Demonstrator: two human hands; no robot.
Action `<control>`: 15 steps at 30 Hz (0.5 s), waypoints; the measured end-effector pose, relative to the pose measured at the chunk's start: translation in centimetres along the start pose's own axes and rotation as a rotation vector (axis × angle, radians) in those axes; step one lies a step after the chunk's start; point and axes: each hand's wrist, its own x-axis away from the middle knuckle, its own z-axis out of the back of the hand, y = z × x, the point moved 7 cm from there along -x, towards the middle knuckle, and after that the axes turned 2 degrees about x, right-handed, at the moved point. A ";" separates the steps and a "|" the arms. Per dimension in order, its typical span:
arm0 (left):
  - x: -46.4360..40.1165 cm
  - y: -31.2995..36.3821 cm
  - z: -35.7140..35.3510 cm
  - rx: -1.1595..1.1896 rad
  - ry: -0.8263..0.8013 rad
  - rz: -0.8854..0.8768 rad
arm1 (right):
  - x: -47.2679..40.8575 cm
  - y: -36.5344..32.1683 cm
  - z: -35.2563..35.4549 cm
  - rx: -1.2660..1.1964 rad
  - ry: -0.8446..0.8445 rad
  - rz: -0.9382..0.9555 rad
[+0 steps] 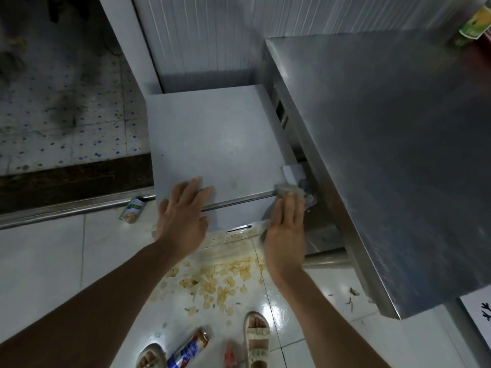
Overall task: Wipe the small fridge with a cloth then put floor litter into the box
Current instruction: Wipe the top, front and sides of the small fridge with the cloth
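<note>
Both hands on fridge (218,139); cloth (289,191) under right hand (285,235) fingertips

Pale cloth (289,191) on white fridge (215,144)

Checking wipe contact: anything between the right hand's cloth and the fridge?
Nothing visible. The right hand presses the cloth straight onto the small fridge at its front right corner; the left hand rests flat beside it.

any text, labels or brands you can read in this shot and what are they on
Nothing reads clearly enough to quote.
Red, white and blue can on the floor: large lettering, too blurred to read.
Green-labelled can by the small fridge: print too small to read.
Green and yellow package at top right: blurred.
White sheet at right edge: black marks, cut off.
</note>
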 end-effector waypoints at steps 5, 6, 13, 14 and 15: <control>3.2 -2.6 0.3 0.034 0.057 0.216 | 1.7 -4.9 0.1 -0.086 0.116 0.226; 3.7 -2.8 0.3 0.052 0.075 0.238 | 1.4 -4.3 0.0 -0.064 0.110 0.275; 5.3 -2.6 -0.6 0.172 0.198 0.306 | -1.2 1.7 0.5 -0.022 0.197 0.294; 5.3 -2.8 -0.6 0.190 0.199 0.301 | -1.1 1.3 0.5 -0.054 0.225 0.282; 5.3 -3.0 -0.5 0.207 0.199 0.293 | -0.9 0.7 0.5 -0.093 0.244 0.267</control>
